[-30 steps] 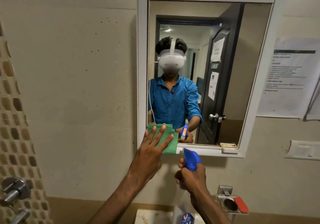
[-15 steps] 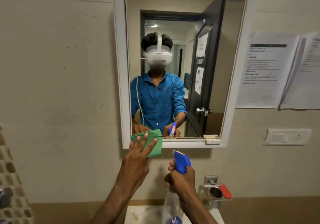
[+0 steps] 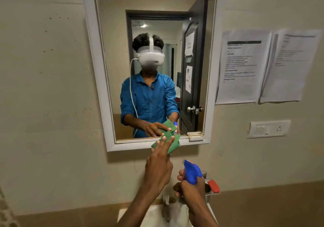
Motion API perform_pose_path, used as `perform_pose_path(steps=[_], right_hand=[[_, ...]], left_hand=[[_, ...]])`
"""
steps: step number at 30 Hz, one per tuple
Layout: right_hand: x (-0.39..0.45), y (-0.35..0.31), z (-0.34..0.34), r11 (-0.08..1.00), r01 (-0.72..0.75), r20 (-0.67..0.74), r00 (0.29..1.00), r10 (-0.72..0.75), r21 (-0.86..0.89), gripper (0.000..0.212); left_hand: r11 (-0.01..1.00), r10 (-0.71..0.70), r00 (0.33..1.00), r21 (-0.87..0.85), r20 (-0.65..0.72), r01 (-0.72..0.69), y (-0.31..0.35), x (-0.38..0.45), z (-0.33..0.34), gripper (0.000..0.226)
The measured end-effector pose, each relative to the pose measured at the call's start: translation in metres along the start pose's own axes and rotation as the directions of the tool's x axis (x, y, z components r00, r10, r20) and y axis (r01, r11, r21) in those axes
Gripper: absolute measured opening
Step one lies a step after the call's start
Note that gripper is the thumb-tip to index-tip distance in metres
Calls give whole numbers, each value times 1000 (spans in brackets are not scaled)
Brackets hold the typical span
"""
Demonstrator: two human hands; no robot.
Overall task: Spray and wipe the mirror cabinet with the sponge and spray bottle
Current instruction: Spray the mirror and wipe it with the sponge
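Observation:
The mirror cabinet [image 3: 98, 69] hangs on the beige wall, white-framed, its glass reflecting me in a blue shirt. My left hand [image 3: 158, 167] presses a green sponge [image 3: 172, 143] flat against the bottom edge of the frame, fingers spread over it. My right hand [image 3: 190, 190] grips a spray bottle [image 3: 192, 173] with a blue trigger head, held upright below and to the right of the sponge. The bottle's clear body is mostly hidden behind my hand.
A white washbasin [image 3: 156, 214] sits below my arms. A metal holder with a red item [image 3: 213, 185] is fixed to the wall right of the bottle. Paper sheets [image 3: 243, 67] and a switch plate [image 3: 269, 128] hang on the right wall.
My left hand has slid the sponge to the right along the bottom of the frame. My view has shifted left and closer, while the bottle stays held low.

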State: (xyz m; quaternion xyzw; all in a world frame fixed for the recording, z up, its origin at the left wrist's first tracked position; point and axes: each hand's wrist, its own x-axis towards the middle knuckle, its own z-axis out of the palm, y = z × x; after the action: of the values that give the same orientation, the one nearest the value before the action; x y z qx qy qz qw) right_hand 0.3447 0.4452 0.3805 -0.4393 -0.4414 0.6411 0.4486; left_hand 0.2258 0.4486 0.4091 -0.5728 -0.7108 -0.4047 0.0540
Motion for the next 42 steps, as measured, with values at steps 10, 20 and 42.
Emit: perform_pose_path(steps=[10,20,42], right_hand=[[9,-8,-77,1000,4,-139,990,-5,-5,24],[19,-15,-124,999,15,-126,992,-21,-47,24],[14,-30,-149,999,23,-147,989,-19,26,16]], left_hand=[[983,-125,992,-139,-12,122,77,3,60,75],[997,6,987,76,-164,7,93,13,41,57],[947,172,979,255,113,-195,110,-4,58,71]])
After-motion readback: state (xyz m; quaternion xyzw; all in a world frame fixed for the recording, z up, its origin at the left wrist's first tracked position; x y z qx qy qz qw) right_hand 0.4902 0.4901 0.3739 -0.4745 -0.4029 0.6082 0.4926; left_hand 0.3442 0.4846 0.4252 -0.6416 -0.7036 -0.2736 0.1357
